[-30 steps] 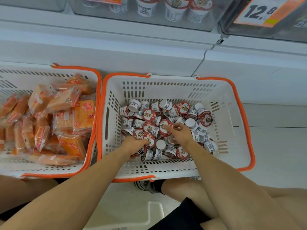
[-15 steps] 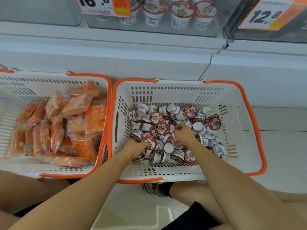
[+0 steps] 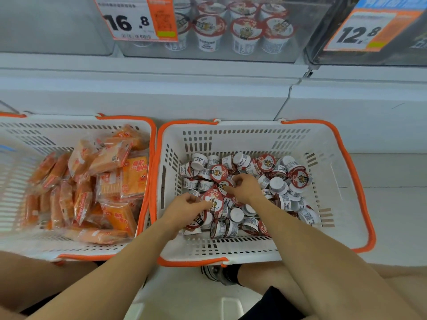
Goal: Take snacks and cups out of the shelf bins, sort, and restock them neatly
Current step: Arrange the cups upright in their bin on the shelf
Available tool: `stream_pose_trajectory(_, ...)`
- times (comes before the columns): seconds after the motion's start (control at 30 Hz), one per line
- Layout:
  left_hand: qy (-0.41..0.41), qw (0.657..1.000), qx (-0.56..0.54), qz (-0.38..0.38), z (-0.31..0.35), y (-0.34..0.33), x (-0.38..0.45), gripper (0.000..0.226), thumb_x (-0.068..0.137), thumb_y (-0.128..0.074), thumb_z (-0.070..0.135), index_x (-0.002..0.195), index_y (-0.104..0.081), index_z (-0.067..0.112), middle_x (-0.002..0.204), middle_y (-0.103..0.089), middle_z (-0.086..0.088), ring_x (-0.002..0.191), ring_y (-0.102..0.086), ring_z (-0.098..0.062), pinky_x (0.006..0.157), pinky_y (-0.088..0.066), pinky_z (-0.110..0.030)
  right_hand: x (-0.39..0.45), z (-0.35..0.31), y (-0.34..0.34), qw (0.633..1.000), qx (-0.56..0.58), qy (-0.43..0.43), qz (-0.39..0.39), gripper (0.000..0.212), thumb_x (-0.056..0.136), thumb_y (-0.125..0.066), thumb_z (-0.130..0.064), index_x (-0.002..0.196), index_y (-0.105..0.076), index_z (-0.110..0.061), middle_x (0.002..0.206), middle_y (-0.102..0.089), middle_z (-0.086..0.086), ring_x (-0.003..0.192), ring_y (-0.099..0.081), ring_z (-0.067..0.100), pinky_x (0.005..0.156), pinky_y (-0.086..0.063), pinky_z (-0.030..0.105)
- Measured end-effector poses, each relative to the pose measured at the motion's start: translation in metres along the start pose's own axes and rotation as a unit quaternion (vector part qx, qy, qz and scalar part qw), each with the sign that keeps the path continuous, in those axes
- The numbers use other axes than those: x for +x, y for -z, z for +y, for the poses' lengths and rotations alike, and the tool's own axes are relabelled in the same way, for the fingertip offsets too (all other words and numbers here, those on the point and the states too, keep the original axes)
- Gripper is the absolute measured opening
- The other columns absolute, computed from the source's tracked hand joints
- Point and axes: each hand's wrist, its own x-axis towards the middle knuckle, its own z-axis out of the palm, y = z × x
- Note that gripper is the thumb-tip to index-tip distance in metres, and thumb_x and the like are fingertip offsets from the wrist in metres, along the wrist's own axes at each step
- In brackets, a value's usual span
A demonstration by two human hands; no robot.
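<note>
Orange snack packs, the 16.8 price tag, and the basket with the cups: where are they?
Orange snack packs (image 3: 135,175): head view, front of a printed pack.
16.8 price tag (image 3: 127,21): head view, its white number area.
Cup basket (image 3: 367,218): head view, right orange rim.

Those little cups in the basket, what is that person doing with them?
A person is crouched by two white baskets with orange rims. Both hands are down in the right basket, which holds a jumble of small red-lidded cups. The left hand and the right hand each have fingers curled around cups in the pile. The left basket holds orange snack packets. More cups already stand neatly in the shelf bin above.
</note>
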Motion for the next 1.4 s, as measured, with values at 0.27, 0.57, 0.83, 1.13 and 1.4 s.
stream_pose_trajectory(0.27,-0.13,0.99,0.045,-0.014,0.083,0.067,-0.065,0.043,0.077,-0.076,0.056,0.096,-0.069,0.019,0.088,-0.076,0.003,0.056,-0.055,-0.002,0.055,-0.043,-0.021,-0.063,-0.07,0.102,0.992,0.065,0.037,-0.102,0.035,0.076,-0.084,-0.045,0.097,-0.075,-0.019,0.1,-0.073,-0.005,0.097,-0.064,0.012,0.089,-0.046,0.035)
stream_pose_trajectory(0.57,-0.316,0.939,0.006,0.134,0.204,0.187,-0.138,0.021,0.084,-0.074,0.038,0.082,-0.074,0.017,0.073,-0.076,0.003,0.05,-0.055,-0.004,0.048,-0.04,-0.014,-0.175,-0.224,0.236,0.941,0.28,0.181,-0.062,0.033,0.068,-0.079,-0.033,0.096,-0.082,-0.017,0.102,-0.078,0.003,0.082,-0.071,0.009,0.078,-0.053,0.025)
stream_pose_trajectory(0.83,-0.336,0.906,-0.164,0.199,0.214,0.228,-0.128,0.035,0.079,-0.076,0.044,0.071,-0.072,0.01,0.044,-0.055,0.0,0.039,-0.041,-0.015,0.048,-0.032,-0.025,-0.063,-0.41,0.228,0.933,0.325,0.154,0.005,0.03,0.093,-0.07,-0.027,0.117,-0.069,-0.01,0.107,-0.076,0.01,0.093,-0.073,0.024,0.087,-0.059,0.037)
stream_pose_trajectory(1.13,-0.317,0.908,-0.192,0.198,0.216,0.245,-0.117,0.023,0.082,-0.073,0.04,0.084,-0.072,0.016,0.065,-0.071,0.008,0.045,-0.058,0.004,0.038,-0.037,-0.009,0.04,-0.482,0.191,0.966,0.194,0.119,0.123,0.033,0.093,-0.07,-0.035,0.106,-0.068,-0.004,0.098,-0.075,0.007,0.088,-0.073,0.023,0.087,-0.06,0.038)
stream_pose_trajectory(1.4,-0.312,0.909,-0.195,0.196,0.229,0.25,-0.115,0.025,0.085,-0.072,0.038,0.091,-0.07,0.014,0.071,-0.071,0.002,0.041,-0.057,0.001,0.035,-0.036,-0.01,0.05,-0.471,0.194,0.96,0.0,0.146,0.239,0.056,0.09,-0.07,-0.046,0.122,-0.064,-0.001,0.122,-0.069,0.012,0.101,-0.071,0.027,0.094,-0.057,0.039)
